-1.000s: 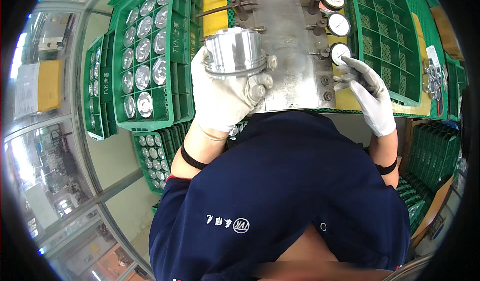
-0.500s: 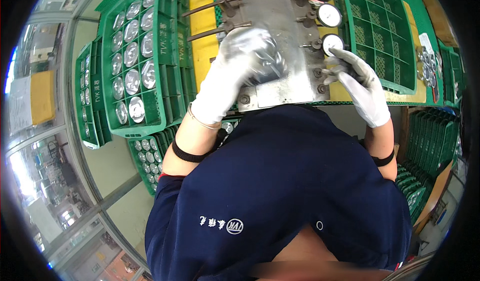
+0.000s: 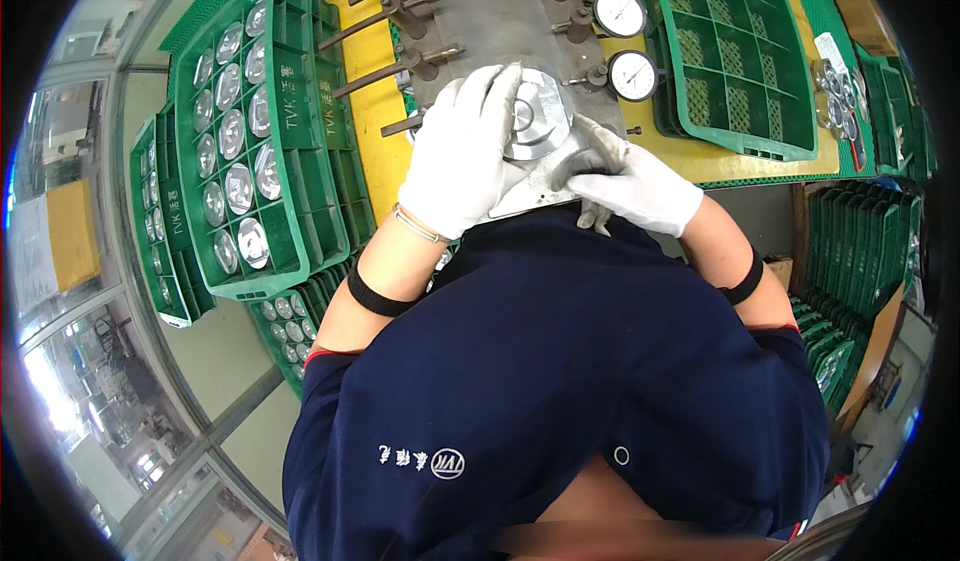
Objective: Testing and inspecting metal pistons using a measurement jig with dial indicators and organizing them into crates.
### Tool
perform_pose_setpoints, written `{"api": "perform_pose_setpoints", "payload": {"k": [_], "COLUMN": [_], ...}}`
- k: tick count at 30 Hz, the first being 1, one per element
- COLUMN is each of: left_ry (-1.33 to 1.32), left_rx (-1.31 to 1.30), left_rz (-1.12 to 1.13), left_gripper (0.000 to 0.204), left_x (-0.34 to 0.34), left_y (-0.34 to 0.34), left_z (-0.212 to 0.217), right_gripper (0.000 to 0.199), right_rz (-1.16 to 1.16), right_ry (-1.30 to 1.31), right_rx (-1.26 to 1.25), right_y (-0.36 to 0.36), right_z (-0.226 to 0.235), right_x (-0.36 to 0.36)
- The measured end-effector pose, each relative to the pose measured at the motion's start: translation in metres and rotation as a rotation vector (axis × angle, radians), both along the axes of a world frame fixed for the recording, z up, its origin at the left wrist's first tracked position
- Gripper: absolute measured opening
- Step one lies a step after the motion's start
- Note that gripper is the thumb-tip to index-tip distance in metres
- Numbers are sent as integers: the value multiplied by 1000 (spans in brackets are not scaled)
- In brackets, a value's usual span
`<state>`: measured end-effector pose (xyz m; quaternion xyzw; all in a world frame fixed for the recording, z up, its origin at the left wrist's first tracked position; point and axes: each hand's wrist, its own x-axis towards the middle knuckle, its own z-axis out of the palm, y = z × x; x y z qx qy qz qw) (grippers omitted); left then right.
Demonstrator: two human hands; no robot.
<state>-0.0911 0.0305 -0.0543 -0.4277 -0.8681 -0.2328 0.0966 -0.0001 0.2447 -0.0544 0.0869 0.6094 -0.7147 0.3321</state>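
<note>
My left hand point(image 3: 465, 146), in a white glove, is wrapped over the left side of a round silver metal piston point(image 3: 541, 116). The piston's machined face, with ring-shaped steps, is turned up over the near end of a grey metal plate point(image 3: 525, 194). Close by at the piston's lower right is my right hand point(image 3: 620, 179), gloved too, with grey-stained fingers spread apart. One finger reaches to the piston's edge; whether it touches cannot be told. Dial gauges point(image 3: 633, 76) on clamps stand to the right of the plate.
Metal rods on posts point(image 3: 400, 69) stick out left of the plate. A green crate point(image 3: 290, 141) of similar pistons stands at left, and a green crate with divided compartments point(image 3: 740, 56) at right. More green crates point(image 3: 858, 261) are stacked lower right. Several metal rings point(image 3: 835, 96) lie far right.
The blurred piston under my left hand is now steady, face up. My right hand has moved left and nearer, from beside the gauges to the piston. The view has shifted slightly.
</note>
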Motion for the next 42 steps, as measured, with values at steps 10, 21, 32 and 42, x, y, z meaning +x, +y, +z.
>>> {"api": "perform_pose_setpoints", "payload": {"k": [10, 21, 32, 42], "left_ry": [-163, 3, -34, -402], "left_rx": [102, 118, 134, 489], "left_rz": [30, 100, 89, -885], "left_gripper": [81, 79, 78, 14], "left_x": [-16, -16, -16, 25], "left_y": [9, 11, 16, 25], "left_z": [-16, -25, -23, 139], "right_gripper": [90, 90, 93, 89], "right_rz": [-74, -135, -175, -422], "right_ry": [102, 30, -7, 533], "right_rx": [40, -28, -58, -241], "right_y": [-10, -15, -10, 34], "right_z": [-12, -10, -8, 32], "right_x": [0, -1, -2, 30]}}
